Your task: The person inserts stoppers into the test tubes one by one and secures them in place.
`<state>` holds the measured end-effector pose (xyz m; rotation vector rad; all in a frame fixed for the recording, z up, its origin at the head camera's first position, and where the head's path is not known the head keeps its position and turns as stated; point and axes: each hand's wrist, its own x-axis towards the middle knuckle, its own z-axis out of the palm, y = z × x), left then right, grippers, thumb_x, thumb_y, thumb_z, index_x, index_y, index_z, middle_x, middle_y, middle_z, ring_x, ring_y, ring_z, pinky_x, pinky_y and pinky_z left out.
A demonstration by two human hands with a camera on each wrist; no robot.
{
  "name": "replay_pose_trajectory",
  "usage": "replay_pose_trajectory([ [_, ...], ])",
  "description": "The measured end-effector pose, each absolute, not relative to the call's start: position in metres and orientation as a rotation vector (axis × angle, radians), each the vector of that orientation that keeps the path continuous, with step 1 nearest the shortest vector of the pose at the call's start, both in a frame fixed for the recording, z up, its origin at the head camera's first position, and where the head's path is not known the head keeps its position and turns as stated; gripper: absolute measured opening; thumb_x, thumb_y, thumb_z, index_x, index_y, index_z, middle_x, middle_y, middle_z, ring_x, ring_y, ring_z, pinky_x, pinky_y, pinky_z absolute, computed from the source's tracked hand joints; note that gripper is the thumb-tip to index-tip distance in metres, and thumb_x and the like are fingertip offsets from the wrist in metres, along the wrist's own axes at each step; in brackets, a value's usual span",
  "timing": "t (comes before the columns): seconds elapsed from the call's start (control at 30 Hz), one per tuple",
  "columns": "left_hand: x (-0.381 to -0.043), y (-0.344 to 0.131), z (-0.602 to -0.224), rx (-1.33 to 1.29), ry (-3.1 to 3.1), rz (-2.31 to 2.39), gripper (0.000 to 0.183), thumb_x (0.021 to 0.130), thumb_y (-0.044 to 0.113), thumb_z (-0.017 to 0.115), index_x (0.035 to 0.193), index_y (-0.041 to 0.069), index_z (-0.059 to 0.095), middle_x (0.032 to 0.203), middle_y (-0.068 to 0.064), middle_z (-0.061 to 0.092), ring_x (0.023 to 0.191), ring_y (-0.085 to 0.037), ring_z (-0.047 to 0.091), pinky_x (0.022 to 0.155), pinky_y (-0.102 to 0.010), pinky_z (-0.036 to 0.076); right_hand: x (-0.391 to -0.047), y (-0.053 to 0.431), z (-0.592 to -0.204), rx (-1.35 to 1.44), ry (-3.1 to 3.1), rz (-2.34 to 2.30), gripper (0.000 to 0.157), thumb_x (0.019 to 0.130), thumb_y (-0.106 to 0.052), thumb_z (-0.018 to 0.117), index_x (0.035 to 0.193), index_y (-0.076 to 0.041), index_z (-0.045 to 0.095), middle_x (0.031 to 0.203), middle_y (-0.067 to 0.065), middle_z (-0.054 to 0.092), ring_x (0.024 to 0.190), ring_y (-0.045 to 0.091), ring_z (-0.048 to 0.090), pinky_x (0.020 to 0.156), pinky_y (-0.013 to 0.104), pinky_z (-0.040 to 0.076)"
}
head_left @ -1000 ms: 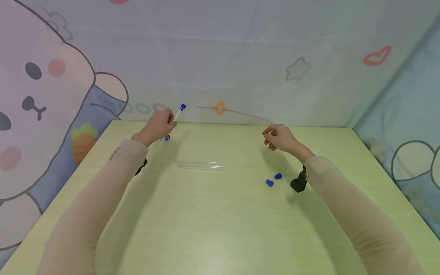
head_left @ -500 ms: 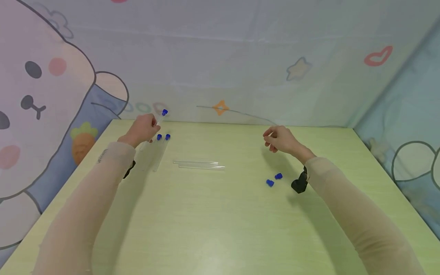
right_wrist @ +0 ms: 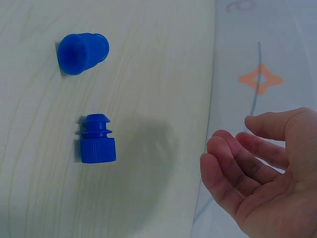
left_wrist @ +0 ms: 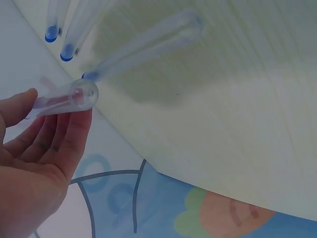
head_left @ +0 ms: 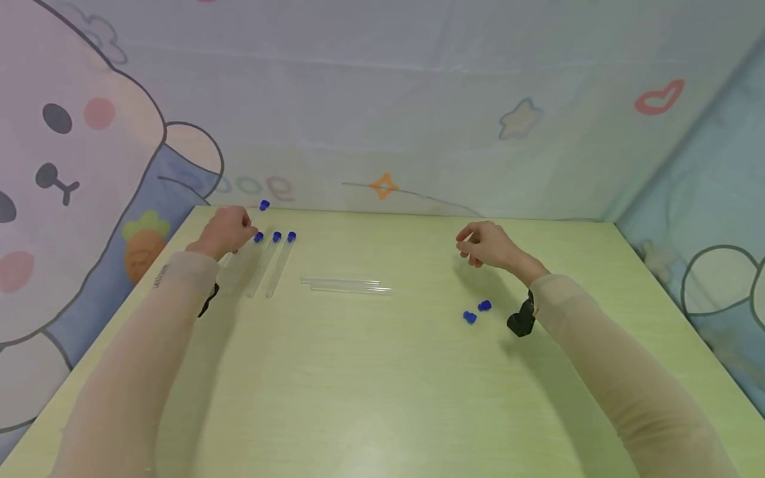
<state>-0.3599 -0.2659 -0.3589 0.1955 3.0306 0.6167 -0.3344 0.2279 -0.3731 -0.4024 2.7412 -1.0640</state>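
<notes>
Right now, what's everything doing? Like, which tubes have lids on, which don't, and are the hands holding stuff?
Held tube: capped, lifted
Left hand: holding that tube
Three tubes on the left: capped, lying down
Two tubes in the middle: no caps showing, lying down
Two blue caps: loose, off any tube
Right hand: holding nothing, fingers bent

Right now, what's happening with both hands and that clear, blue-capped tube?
Left hand: pinching clear, cylindrical, blue-capped tube. Right hand: empty. Possible obstacle: three similar capped tubes nearby, lying on pale table.
</notes>
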Motion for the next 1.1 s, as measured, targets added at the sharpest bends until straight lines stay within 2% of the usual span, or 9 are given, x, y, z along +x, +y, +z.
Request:
replay_pose_trajectory([
  [0.13, -0.358, -0.274, -0.362, 0.186, 3.024, 0.579, 0.036, 0.095, 0.015, 0.054, 0.063, 0.010, 0.039, 0.048, 0.003, 0.035, 0.043, -0.014, 0.042, 0.048, -0.029, 0.035, -0.335, 0.228, -0.374, -0.415, 2.752, -1.028, 0.029, 0.099, -0.014, 0.053, 0.118, 0.006, 0.058, 0.099, 0.028, 0.067, 0.066, 0.030, 0.064, 0.068, 0.041, 0.056],
  [0.27, -0.356, -0.280, -0.365, 0.170, 3.019, 0.549, 0.038, 0.093, 0.014, 0.057, 0.060, 0.010, 0.038, 0.049, 0.004, 0.031, 0.045, -0.011, 0.032, 0.048, -0.028, 0.033, -0.335, 0.229, -0.374, -0.426, 2.767, -0.987, 0.030, 0.098, -0.014, 0.053, 0.118, 0.007, 0.058, 0.098, 0.027, 0.068, 0.065, 0.030, 0.064, 0.065, 0.037, 0.056],
  [0.37, -0.356, -0.284, -0.367, 0.167, 3.023, 0.528, 0.038, 0.092, 0.013, 0.059, 0.060, 0.010, 0.039, 0.050, 0.004, 0.030, 0.047, -0.011, 0.030, 0.049, -0.029, 0.032, -0.334, 0.229, -0.376, -0.429, 2.774, -0.967, 0.029, 0.098, -0.014, 0.053, 0.118, 0.007, 0.058, 0.096, 0.026, 0.068, 0.067, 0.032, 0.064, 0.063, 0.034, 0.055],
  [0.57, -0.355, -0.291, -0.372, 0.145, 2.995, 0.501, 0.029, 0.091, 0.012, 0.059, 0.065, 0.006, 0.047, 0.049, 0.000, 0.040, 0.046, -0.014, 0.041, 0.053, -0.030, 0.039, -0.334, 0.229, -0.376, -0.465, 2.798, -0.891, 0.028, 0.098, -0.012, 0.053, 0.118, 0.008, 0.057, 0.094, 0.025, 0.068, 0.070, 0.037, 0.064, 0.058, 0.026, 0.051],
  [0.8, -0.351, -0.293, -0.375, 0.085, 2.947, 0.504, 0.022, 0.093, 0.012, 0.057, 0.078, -0.004, 0.056, 0.053, -0.006, 0.051, 0.046, -0.017, 0.050, 0.052, -0.030, 0.044, -0.333, 0.231, -0.374, -0.477, 2.817, -0.824, 0.027, 0.097, -0.011, 0.053, 0.117, 0.008, 0.057, 0.092, 0.024, 0.068, 0.072, 0.037, 0.065, 0.057, 0.027, 0.051],
  [0.9, -0.350, -0.293, -0.376, 0.056, 2.927, 0.498, 0.021, 0.093, 0.012, 0.058, 0.085, -0.007, 0.058, 0.057, -0.010, 0.055, 0.046, -0.020, 0.055, 0.052, -0.030, 0.046, -0.333, 0.232, -0.375, -0.482, 2.822, -0.802, 0.027, 0.098, -0.011, 0.053, 0.117, 0.007, 0.058, 0.091, 0.023, 0.068, 0.072, 0.036, 0.066, 0.058, 0.027, 0.051],
  [1.1, -0.349, -0.291, -0.378, 0.010, 2.911, 0.494, 0.020, 0.092, 0.012, 0.058, 0.088, -0.008, 0.060, 0.073, -0.018, 0.061, 0.051, -0.023, 0.061, 0.050, -0.031, 0.049, -0.332, 0.234, -0.375, -0.492, 2.827, -0.771, 0.028, 0.097, -0.011, 0.053, 0.117, 0.008, 0.058, 0.091, 0.023, 0.068, 0.073, 0.036, 0.066, 0.058, 0.028, 0.051],
])
